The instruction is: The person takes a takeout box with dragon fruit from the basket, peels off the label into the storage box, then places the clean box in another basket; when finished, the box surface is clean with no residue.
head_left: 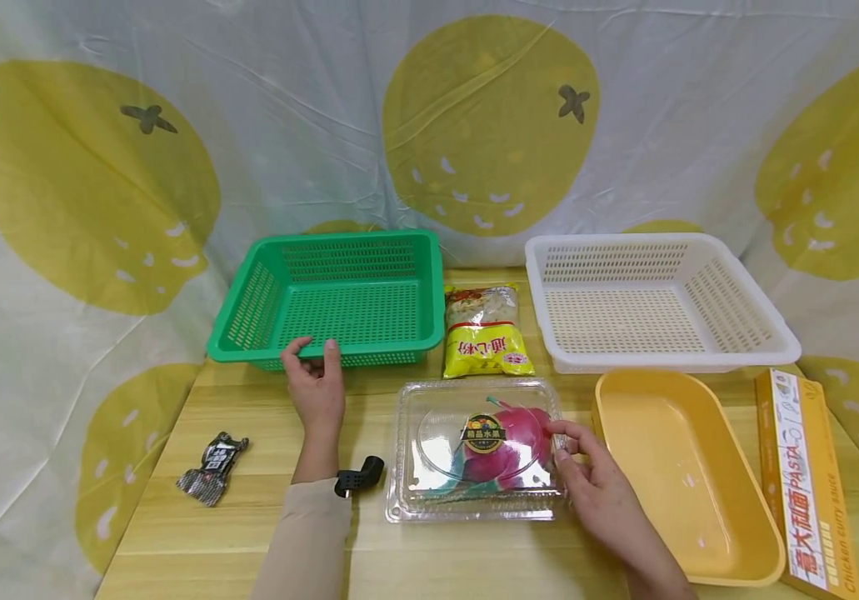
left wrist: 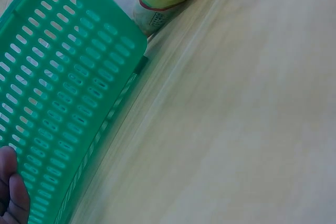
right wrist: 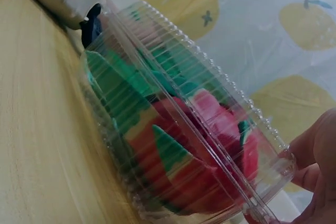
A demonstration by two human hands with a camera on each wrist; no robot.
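A clear plastic fruit box [head_left: 429, 492] sits on the table in front of me, its lid down and a gold-and-black label on top. Inside it shows a pink-red dragon fruit [right wrist: 210, 129] with green leaf-like tips. My right hand [head_left: 597, 479] pinches the box's right edge between thumb and fingers; the right wrist view has this grip at its lower right. Farther left, my left hand [head_left: 317, 387] holds the front rim of a green basket [head_left: 354, 352], which has slotted sides. Only a few fingertips [left wrist: 20, 198] of that hand show in the left wrist view.
Between the green basket and a white basket [head_left: 661, 360] lies a yellow pasta bag [head_left: 485, 333]. A yellow tray [head_left: 669, 483] and a pasta box [head_left: 804, 483] are at the right. Near the left edge is a small dark packet [head_left: 213, 468]. A lemon-print curtain [head_left: 309, 125] hangs behind.
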